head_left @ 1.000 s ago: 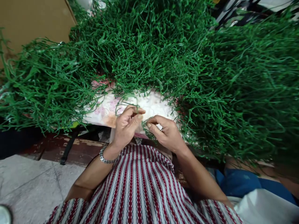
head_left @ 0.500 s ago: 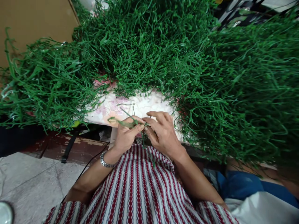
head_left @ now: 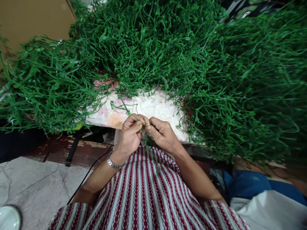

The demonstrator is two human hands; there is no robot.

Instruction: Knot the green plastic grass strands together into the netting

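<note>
My left hand [head_left: 130, 137] is closed, with thumb and forefinger pinching a thin green artificial plant stem [head_left: 128, 112]. One end of the stem sticks out beyond the knuckles over the cloth; thin green strands [head_left: 151, 154] hang below the fingers against the striped clothing. Fingertip to fingertip with it, my right hand [head_left: 165, 136] is also closed and pinches the same stem. The exact spot between the fingertips is too small to make out. Both hands are at the near edge of the floral cloth [head_left: 153, 105].
Large heaps of green artificial stems [head_left: 153, 57] cover the back, the left pile [head_left: 48, 92] and the right pile [head_left: 251, 89]. A cardboard box [head_left: 35, 19] stands at the back left. A black strap [head_left: 72, 150] hangs at the front left; blue fabric [head_left: 251, 185] lies at the right.
My right hand's fingers have closed from a looser spread into a pinch against the left fingertips. The stem's leafy end has swung up and away over the cloth.
</note>
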